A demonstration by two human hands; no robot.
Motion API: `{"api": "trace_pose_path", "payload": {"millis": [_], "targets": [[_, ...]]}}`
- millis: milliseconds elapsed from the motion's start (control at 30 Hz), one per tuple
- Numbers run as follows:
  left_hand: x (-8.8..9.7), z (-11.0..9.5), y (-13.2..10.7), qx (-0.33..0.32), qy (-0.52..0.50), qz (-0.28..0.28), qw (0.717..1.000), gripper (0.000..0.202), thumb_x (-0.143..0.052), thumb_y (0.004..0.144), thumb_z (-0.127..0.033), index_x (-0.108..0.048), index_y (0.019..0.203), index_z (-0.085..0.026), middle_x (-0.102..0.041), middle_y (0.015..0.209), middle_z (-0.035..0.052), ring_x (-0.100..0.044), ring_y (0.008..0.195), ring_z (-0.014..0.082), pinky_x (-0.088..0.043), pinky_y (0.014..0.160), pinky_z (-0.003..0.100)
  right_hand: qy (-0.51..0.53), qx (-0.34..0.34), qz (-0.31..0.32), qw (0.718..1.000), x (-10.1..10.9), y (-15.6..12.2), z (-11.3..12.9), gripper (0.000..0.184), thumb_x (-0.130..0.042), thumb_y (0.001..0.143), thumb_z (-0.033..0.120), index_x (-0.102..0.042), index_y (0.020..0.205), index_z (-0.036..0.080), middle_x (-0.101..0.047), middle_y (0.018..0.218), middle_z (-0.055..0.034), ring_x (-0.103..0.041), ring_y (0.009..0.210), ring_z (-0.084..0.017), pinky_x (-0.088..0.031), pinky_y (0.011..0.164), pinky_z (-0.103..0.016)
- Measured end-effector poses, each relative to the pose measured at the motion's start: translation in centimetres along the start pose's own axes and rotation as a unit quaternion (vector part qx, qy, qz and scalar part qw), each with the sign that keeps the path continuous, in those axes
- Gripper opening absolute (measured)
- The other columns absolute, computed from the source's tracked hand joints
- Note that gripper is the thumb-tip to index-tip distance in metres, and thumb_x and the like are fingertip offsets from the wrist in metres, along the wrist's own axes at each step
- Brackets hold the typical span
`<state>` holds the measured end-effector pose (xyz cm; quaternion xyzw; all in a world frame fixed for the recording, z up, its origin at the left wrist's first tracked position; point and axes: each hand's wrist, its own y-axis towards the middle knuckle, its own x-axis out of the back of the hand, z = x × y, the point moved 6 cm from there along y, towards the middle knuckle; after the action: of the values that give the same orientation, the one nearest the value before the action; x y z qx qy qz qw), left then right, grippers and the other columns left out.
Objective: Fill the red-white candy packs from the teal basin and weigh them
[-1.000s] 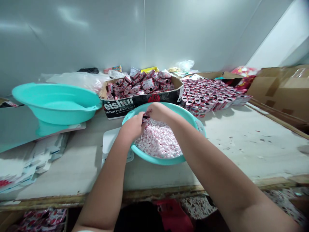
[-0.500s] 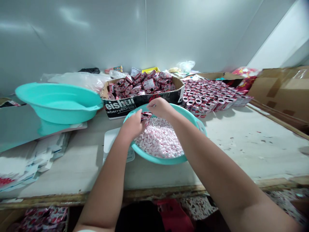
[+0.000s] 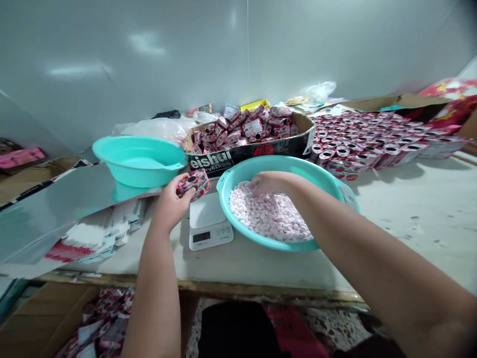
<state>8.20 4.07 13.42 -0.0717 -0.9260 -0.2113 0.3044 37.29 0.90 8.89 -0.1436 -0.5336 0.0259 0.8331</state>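
One wide turquoise plastic basin (image 3: 283, 165) stands beside a white plastic scale (image 3: 208, 223). Left hand (image 3: 173, 203) grip: holding a pink fruit-printed packet (image 3: 198, 183) near the scale. Right hand (image 3: 267, 183) grip: among small, pale-pink pellets (image 3: 266, 215); closure cannot be told. Insufficient left pressure could drop the packet.

We are in a packing workshop
We see a white digital scale (image 3: 210, 237) beside a turquoise oval plastic basin (image 3: 321, 180) of pale pink pellets (image 3: 276, 226), rows of open pink pouches (image 3: 345, 149) and a black cardboard box (image 3: 244, 153) of pink packets (image 3: 238, 132).
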Motion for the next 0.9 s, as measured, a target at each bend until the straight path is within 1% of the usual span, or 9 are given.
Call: {"api": "trace_pose_path", "payload": {"millis": [133,200,300,367,467,533,600,800,900], "targets": [[-3.5,3.0,-1.3,0.088,-0.039,0.191,0.977,0.055,-0.072,0.078,-0.031,-0.061,0.129,-0.015,-0.068,0.127,0.0139,-0.066,0.116,0.0308,-0.052,0.106,0.047,0.005,0.001,-0.006,1.0,-0.3,0.1,0.5,0.033,-0.081,0.067,0.015,-0.077,0.1,0.017,-0.072,0.084,-0.0029,-0.057,0.064,-0.012,-0.036,0.058,-0.024],[-4.2,3.4,-0.8,0.096,-0.074,0.232,0.965,0.069,-0.08,0.071,-0.033,-0.058,0.133,-0.014,-0.064,0.133,0.0162,-0.062,0.122,0.0318,-0.05,0.108,0.046,0.004,0.0,0.0,1.0,-0.4,0.2,0.4,0.041,-0.082,0.065,0.015,-0.076,0.106,0.018,-0.072,0.086,-0.0026,-0.058,0.066,-0.012,-0.036,0.059,-0.024],[-2.9,2.9,2.5,0.052,-0.211,0.143,0.966,0.079,-0.084,0.067,-0.043,-0.053,0.135,-0.015,-0.059,0.14,0.017,-0.06,0.127,0.028,-0.051,0.107,0.039,-0.003,0.004,0.022,1.0,-0.5,0.4,0.2,0.044,-0.082,0.067,0.017,-0.076,0.111,0.018,-0.072,0.084,-0.002,-0.058,0.065,-0.012,-0.036,0.058,-0.023],[-1.6,2.9,4.9,0.026,-0.287,0.042,0.957,0.066,-0.079,0.073,-0.05,-0.059,0.124,-0.014,-0.066,0.128,0.0155,-0.067,0.115,0.0227,-0.053,0.101,0.032,-0.007,0.006,0.037,0.999,-0.6,0.6,0.0,0.044,-0.081,0.069,0.018,-0.076,0.113,0.02,-0.072,0.084,-0.0013,-0.058,0.064,-0.012,-0.036,0.059,-0.023],[-0.6,3.9,6.7,0.014,-0.305,-0.101,0.947,0.049,-0.067,0.082,-0.057,-0.064,0.107,-0.014,-0.072,0.103,0.0103,-0.071,0.093,0.0167,-0.056,0.086,0.026,-0.018,0.009,0.036,0.999,-0.5,0.9,-0.2,0.042,-0.082,0.071,0.021,-0.076,0.113,0.022,-0.073,0.087,-0.0005,-0.058,0.067,-0.011,-0.036,0.061,-0.023],[-0.6,4.6,6.5,0.003,-0.267,-0.159,0.95,0.046,-0.06,0.087,-0.059,-0.065,0.098,-0.014,-0.071,0.089,0.0075,-0.07,0.082,0.0149,-0.056,0.078,0.024,-0.031,0.01,0.026,0.999,-0.4,0.9,-0.2,0.041,-0.082,0.072,0.02,-0.077,0.113,0.022,-0.072,0.087,-0.0005,-0.057,0.067,-0.011,-0.035,0.061,-0.023],[-0.8,5.0,5.8,-0.014,-0.22,-0.179,0.959,0.049,-0.054,0.09,-0.061,-0.066,0.092,-0.014,-0.069,0.082,0.0064,-0.068,0.076,0.014,-0.055,0.072,0.023,-0.045,0.01,0.019,0.999,-0.4,0.9,-0.1,0.041,-0.081,0.072,0.018,-0.077,0.113,0.021,-0.071,0.085,-0.0005,-0.055,0.066,-0.011,-0.034,0.061,-0.023],[-1.6,4.0,4.7,-0.058,-0.138,-0.107,0.983,0.058,-0.044,0.096,-0.068,-0.068,0.086,-0.016,-0.069,0.077,0.0061,-0.067,0.073,0.0152,-0.053,0.071,0.023,-0.069,-0.006,0.009,0.998,-0.8,1.1,0.0,0.041,-0.08,0.073,0.014,-0.077,0.113,0.018,-0.07,0.081,-0.0016,-0.054,0.064,-0.011,-0.033,0.06,-0.023],[-1.4,3.2,4.3,-0.089,-0.103,-0.109,0.985,0.054,-0.044,0.099,-0.062,-0.069,0.082,-0.017,-0.069,0.075,0.0052,-0.067,0.073,0.0156,-0.052,0.071,0.024,-0.073,-0.005,-0.011,0.997,-0.7,1.3,0.1,0.039,-0.08,0.072,0.012,-0.078,0.111,0.018,-0.069,0.081,-0.0014,-0.053,0.064,-0.01,-0.033,0.06,-0.023]]}}
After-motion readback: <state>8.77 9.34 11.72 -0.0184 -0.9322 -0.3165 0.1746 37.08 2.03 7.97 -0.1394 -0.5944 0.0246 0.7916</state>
